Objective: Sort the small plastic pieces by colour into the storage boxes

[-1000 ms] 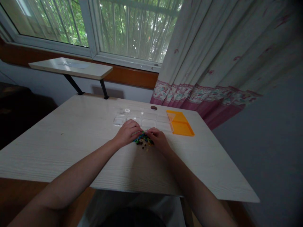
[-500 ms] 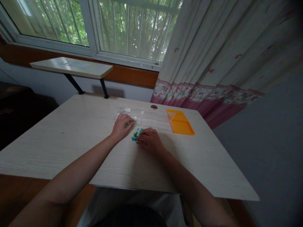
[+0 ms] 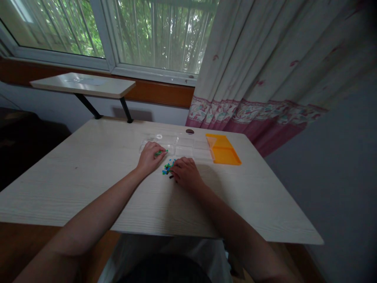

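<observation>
1. Head view: in the bare left hand (image 3: 150, 156), thumb and fingertips nearly together, pinching a few small green plastic pieces (image 3: 161, 152).
2. Bare right hand (image 3: 185, 173) with fingers curled down, tips partly hidden at the right edge of a loose heap of tiny blue and green plastic pieces (image 3: 166, 169); cannot tell of any hold on one.
3. Heap just below the left fingertips and to the left of the right fingers.
4. Possible slip from the left pinch: likely cause, several tiny pieces in one narrow grip.
5. Possible scatter across the pale wood-grain table (image 3: 250, 204): likely cause, a sideways brush of the curled right fingers.
6. Possible nudge to the clear, thin-walled plastic compartment tray (image 3: 185, 151), close beyond both sets of fingertips; probably light.
7. Well to the right of the fingers, a shallow rectangular orange plastic case part (image 3: 226, 155), smooth, with raised edges.
8. Nearest the right fingertips, a small dark piece (image 3: 171, 177), too tiny for exact shape.
</observation>
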Motion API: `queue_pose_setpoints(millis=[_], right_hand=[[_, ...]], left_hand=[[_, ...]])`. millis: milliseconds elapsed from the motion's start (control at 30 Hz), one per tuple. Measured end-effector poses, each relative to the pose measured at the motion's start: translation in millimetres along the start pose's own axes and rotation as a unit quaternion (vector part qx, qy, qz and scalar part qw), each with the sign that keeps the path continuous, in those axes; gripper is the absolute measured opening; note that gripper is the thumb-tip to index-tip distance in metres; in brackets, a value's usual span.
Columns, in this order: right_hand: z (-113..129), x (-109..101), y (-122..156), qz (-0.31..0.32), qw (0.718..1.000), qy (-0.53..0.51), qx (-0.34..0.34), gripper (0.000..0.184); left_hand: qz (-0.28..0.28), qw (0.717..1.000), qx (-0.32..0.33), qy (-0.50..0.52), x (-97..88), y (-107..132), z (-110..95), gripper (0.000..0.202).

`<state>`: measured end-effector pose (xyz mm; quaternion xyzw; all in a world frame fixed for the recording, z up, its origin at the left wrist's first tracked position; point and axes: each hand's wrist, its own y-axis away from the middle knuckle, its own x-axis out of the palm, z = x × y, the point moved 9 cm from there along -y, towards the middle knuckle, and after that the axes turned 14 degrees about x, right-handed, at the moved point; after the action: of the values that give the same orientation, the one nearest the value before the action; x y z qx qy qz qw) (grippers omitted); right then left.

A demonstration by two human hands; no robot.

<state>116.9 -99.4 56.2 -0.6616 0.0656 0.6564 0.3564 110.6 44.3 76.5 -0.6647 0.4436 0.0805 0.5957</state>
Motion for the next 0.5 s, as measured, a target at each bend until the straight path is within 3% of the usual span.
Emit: queue_pose_setpoints(millis=[200,500], right_hand=[[-7.9,-4.0,-2.3,0.002,0.999,-0.028,0.029,0.007],[-48.2,-6.6,-5.5,-0.044,0.969,-0.199,0.139,0.004]], left_hand=[[-0.001,1.0,0.001,-0.003,-0.6,0.0,-0.4,0.021],[-0.011,0.997,-0.034,-0.075,-8.5,4.3,14.7,0.019]])
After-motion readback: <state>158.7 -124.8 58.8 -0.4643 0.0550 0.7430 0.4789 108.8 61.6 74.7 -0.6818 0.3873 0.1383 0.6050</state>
